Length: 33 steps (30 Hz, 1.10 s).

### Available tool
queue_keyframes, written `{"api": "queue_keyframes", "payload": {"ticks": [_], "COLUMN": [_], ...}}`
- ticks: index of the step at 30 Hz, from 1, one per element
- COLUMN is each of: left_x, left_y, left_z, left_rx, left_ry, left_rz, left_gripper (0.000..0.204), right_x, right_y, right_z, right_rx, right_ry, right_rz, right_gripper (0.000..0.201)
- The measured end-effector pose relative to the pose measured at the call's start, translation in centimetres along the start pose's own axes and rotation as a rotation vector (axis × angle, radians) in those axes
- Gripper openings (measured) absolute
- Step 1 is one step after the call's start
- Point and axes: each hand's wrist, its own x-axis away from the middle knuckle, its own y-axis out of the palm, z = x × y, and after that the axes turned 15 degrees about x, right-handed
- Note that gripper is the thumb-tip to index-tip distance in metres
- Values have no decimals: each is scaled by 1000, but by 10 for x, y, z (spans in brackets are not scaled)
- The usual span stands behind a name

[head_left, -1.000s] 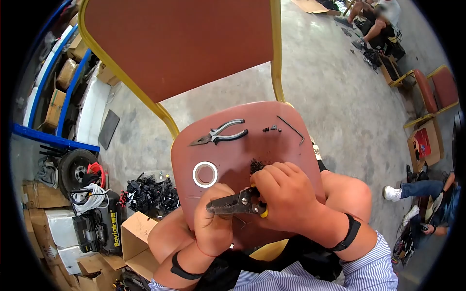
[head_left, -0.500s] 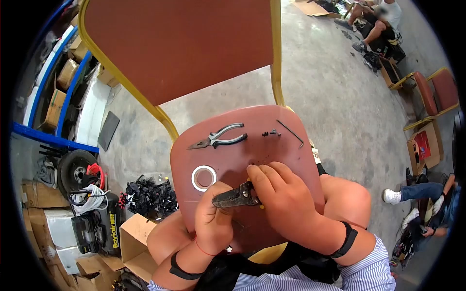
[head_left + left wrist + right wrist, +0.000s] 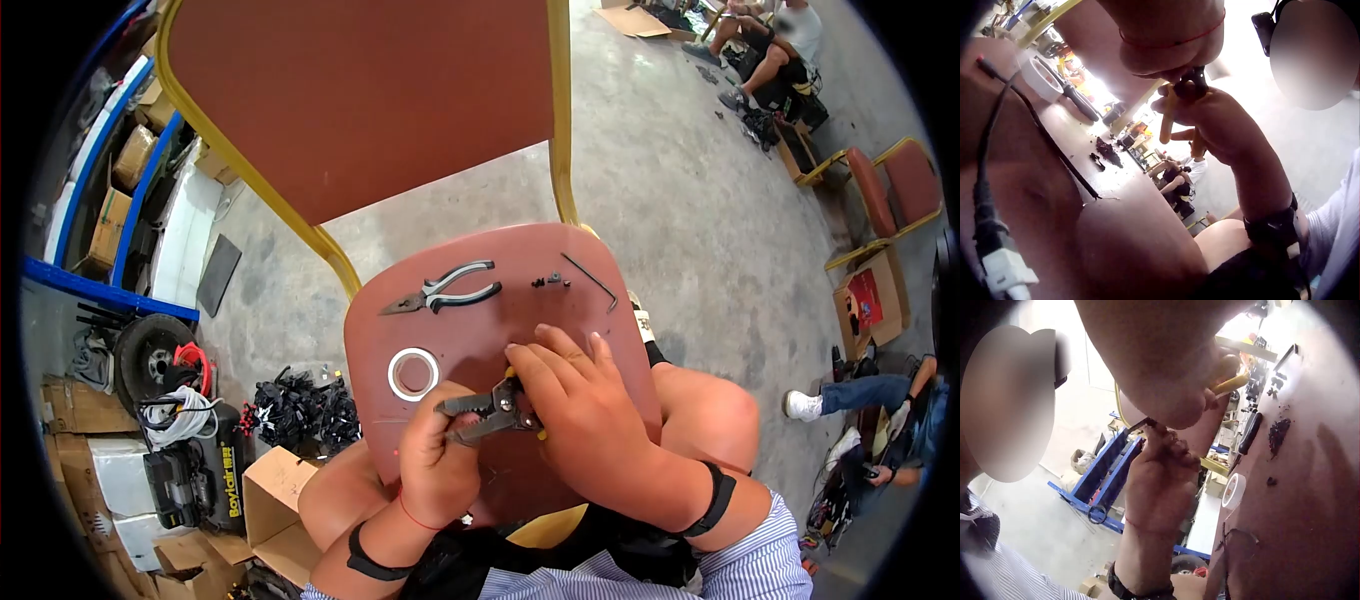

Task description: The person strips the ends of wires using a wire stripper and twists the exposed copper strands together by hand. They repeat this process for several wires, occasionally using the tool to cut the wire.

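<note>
Right hand [image 3: 600, 410]: fingers curled about the yellow handles of strippers [image 3: 505, 408], some fingertips spread; handles parted, jaws open. Left hand [image 3: 440, 460]: fingers bent close at the jaws; their hold, if any, cannot be told. Strippers: above the seat [image 3: 480, 245], toward its front edge. Cable [image 3: 1054, 142]: on the seat, one end bared to fine strands; that much looks done, while what remains cannot be told. Dark scraps [image 3: 1277, 434]: loose pile on the seat. Tape roll [image 3: 413, 374]: flat, by the left edge. Pliers [image 3: 440, 290]: toward the back left corner. Screws [image 3: 550, 281]: loose, beside the hex key [image 3: 590, 281], near the back right corner.
</note>
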Motion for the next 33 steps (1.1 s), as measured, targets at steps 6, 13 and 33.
{"api": "queue_keyframes", "payload": {"ticks": [6, 13, 33], "left_x": [1, 0, 8], "left_y": [0, -1, -2], "left_z": [3, 1, -13], "left_rx": [-35, -362, -234], "left_ry": [-25, 240, 240], "left_rz": [14, 56, 151], "left_gripper": [23, 10, 14], "right_x": [1, 2, 2], "right_y": [1, 4, -2], "right_z": [0, -2, -2], "right_rx": [-65, -38, -206], "right_ry": [1, 18, 15], "right_rz": [1, 62, 0], "right_gripper": [52, 47, 70]}}
